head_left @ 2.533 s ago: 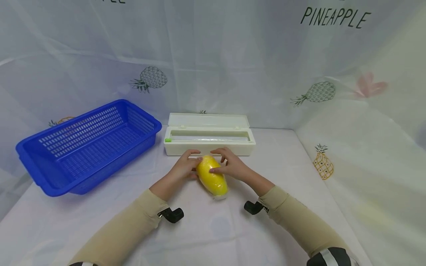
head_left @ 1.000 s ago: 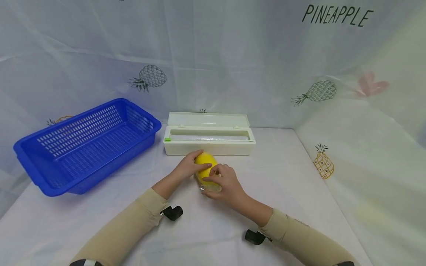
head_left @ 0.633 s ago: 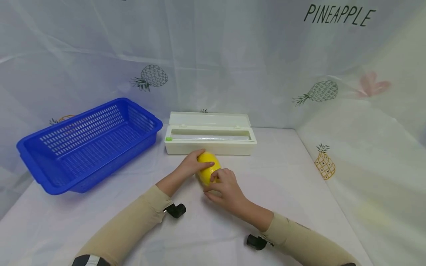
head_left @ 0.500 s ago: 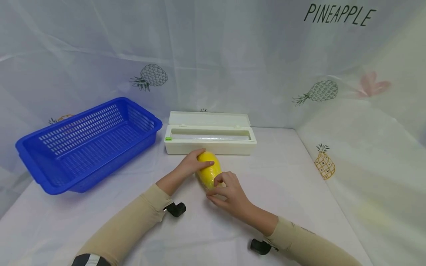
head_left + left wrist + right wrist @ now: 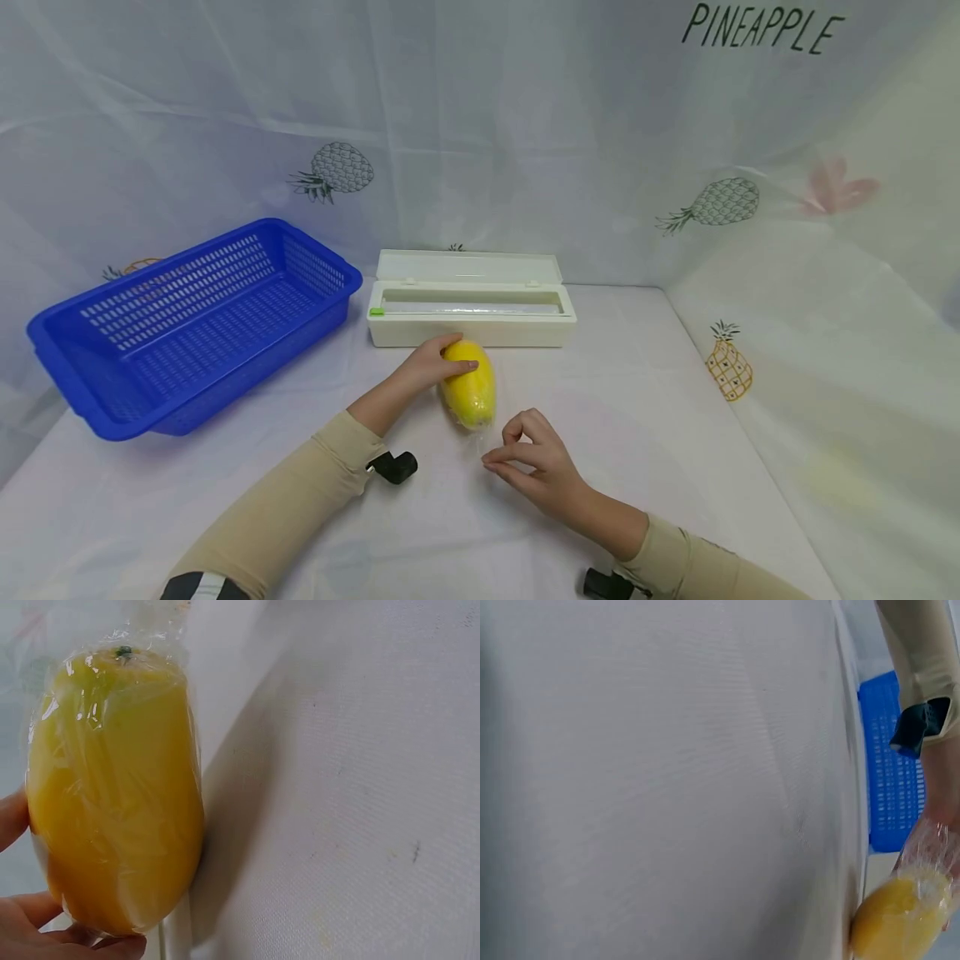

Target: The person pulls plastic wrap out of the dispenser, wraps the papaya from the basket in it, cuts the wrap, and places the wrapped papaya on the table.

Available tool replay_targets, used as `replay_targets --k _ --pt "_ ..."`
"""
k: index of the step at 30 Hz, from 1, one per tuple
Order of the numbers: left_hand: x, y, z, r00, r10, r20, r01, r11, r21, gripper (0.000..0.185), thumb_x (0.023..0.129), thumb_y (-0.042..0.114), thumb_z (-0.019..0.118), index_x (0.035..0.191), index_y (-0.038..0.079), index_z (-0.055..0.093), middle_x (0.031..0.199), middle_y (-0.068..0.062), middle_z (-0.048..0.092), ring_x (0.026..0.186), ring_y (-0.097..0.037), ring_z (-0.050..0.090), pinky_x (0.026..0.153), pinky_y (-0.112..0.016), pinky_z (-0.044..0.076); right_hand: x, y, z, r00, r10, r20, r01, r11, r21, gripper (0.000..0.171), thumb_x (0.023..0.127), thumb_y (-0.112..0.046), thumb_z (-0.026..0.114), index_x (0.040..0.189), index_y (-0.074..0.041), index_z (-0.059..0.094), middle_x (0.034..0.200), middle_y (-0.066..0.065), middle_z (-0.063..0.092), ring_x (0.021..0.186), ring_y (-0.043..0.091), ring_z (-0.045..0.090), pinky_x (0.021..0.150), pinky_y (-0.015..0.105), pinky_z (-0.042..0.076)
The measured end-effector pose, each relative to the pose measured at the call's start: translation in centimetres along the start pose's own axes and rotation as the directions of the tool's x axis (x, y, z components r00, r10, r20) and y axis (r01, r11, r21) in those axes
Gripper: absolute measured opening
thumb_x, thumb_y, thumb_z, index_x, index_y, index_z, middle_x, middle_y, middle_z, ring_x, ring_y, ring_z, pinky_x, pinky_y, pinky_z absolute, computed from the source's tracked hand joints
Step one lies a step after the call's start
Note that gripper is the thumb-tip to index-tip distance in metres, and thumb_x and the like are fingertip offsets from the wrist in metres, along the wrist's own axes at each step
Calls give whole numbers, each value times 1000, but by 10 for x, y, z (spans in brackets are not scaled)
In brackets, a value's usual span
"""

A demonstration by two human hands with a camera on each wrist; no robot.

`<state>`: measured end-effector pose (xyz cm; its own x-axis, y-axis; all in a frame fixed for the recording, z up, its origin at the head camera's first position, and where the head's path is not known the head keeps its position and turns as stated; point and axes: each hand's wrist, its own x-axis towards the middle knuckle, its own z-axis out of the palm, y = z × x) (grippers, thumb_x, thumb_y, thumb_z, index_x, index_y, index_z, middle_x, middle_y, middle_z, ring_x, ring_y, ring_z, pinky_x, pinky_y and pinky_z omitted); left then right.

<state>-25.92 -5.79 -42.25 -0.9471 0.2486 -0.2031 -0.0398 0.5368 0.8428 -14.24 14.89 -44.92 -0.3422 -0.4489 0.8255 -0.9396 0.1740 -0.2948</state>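
Note:
A yellow mango [image 5: 471,390], wrapped in clear cling film, lies in the middle of the white table. My left hand [image 5: 431,364] holds its far end, with the thumb across the top. In the left wrist view the mango [image 5: 116,795] has a small green stem spot under crinkled film. Nearer the front right, my right hand [image 5: 542,464] pinches the loose end of the cling film [image 5: 481,442] between thumb and fingertips. That film runs from the mango's near end to the fingers. The right wrist view shows wrinkled film [image 5: 934,851] rising off the mango; the right hand is out of that view.
Behind the mango stands a white cling film dispenser [image 5: 472,333], its lid [image 5: 468,267] raised and a roll inside. A blue plastic basket [image 5: 247,379] stands at the left. A white curtain [image 5: 480,125] printed with pineapples hangs behind the table [image 5: 637,400].
My right hand has gone from the mango's side to its near end, then pulled away toward the front right, drawing the film out. My left hand keeps its hold; the mango has turned slightly.

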Motion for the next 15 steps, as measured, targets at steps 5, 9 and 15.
replay_targets --k 5,9,15 --pt "2 -1 -1 1000 -26 -10 26 999 -26 71 90 35 69 148 6 41 152 -17 37 139 -35 33 112 -51 27 5 -2 2 994 -100 40 105 982 -155 12 89 -25 73 89 -14 77 84 -2 50 77 17 45 73 27 37" --pt "3 -3 -2 999 -46 -4 46 997 -60 70 91 35 68 148 6 40 152 -17 36 139 -34 32 112 -51 27 6 -5 4 988 -65 138 108 935 -338 10 79 -27 82 86 -21 79 85 0 49 77 19 42 76 36 35" --pt "2 0 -2 998 -61 -15 60 996 -71 71 91 35 67 148 4 39 152 -18 36 139 -35 33 112 -52 28 15 -2 7 979 58 196 67 815 -576 35 59 -18 94 90 -22 80 85 4 47 76 22 42 73 40 33"
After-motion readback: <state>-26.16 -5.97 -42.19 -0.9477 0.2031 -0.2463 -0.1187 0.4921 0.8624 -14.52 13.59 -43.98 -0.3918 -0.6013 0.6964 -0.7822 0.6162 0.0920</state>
